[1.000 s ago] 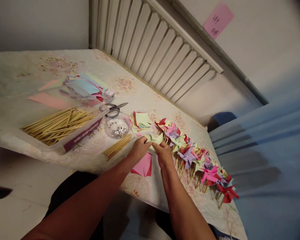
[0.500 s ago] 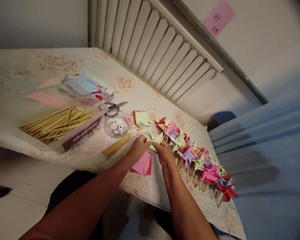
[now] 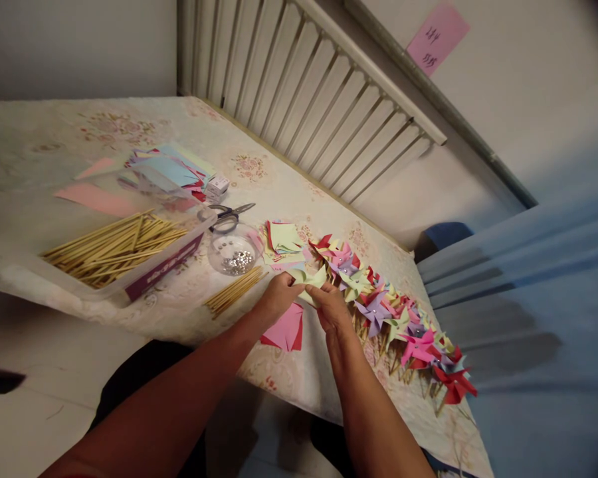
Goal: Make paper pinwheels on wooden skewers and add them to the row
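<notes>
Between my two hands is a pale green paper pinwheel (image 3: 309,279), its corners partly folded in. My left hand (image 3: 280,292) pinches its left side, and my right hand (image 3: 329,300) grips the right side with the thumb near the middle. Pink and red paper squares (image 3: 285,328) lie on the table just below my hands. Behind them is a stack of green, red and yellow paper squares (image 3: 284,238). A round clear dish (image 3: 232,249) of small shiny pins stands to the left, with a row of thin wooden sticks (image 3: 234,291) in front of it.
Finished pinwheels (image 3: 373,309) on sticks lie in a long row at the right. A clear plastic box (image 3: 114,290) full of wooden sticks stands at the left. Scissors (image 3: 228,218), a small box (image 3: 218,184) and more coloured paper (image 3: 167,166) lie behind it. A metal railing (image 3: 303,93) borders the far edge.
Both hands keep hold of the pale green paper in nearly the same place. The whole view has shifted very slightly.
</notes>
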A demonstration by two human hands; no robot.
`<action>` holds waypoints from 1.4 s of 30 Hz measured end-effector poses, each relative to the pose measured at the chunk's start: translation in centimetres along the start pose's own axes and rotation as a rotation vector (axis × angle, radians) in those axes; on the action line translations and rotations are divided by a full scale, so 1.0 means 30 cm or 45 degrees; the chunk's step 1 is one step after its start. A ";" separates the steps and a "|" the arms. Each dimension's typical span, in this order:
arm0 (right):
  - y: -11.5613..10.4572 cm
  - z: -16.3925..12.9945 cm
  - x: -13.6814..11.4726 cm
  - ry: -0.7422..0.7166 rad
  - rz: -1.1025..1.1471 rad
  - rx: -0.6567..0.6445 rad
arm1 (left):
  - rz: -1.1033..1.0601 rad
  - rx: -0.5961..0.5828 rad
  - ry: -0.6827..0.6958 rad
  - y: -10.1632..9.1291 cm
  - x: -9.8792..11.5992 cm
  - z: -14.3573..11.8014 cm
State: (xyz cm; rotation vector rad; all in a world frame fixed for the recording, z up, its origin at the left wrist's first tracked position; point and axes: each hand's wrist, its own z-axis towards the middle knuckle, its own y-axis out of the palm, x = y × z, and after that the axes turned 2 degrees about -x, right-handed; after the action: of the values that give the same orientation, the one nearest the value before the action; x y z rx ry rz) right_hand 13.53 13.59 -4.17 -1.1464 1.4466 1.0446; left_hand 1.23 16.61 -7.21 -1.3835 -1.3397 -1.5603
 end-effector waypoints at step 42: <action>0.008 -0.019 -0.007 0.002 -0.090 0.084 | -0.327 -0.211 -0.087 -0.002 0.014 -0.013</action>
State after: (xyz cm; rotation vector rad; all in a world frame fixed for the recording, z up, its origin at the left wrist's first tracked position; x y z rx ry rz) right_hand 13.21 13.13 -3.85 -1.1428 1.4213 0.9403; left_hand 0.94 16.33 -6.79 -1.4182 -1.5063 -1.8432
